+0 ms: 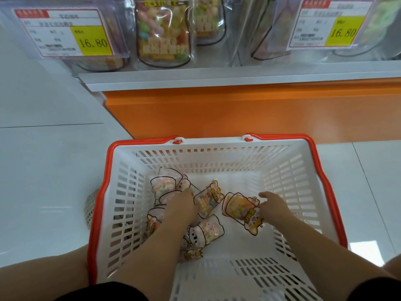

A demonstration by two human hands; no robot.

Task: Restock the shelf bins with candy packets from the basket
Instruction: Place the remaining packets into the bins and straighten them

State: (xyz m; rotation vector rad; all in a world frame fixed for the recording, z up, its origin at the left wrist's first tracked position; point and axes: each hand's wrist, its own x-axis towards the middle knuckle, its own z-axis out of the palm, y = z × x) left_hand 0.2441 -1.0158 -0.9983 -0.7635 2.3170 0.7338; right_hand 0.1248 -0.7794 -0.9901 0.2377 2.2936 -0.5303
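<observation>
Right hand (271, 206) grips the end of one packet (239, 207), thumb raised. Left hand (181, 206) is pushed down among further packets (166, 185); fingers hidden, so its grip cannot be told. All lie inside the basket (217, 153), which stands before the shelf (217, 78) with its bins (162, 33).
</observation>
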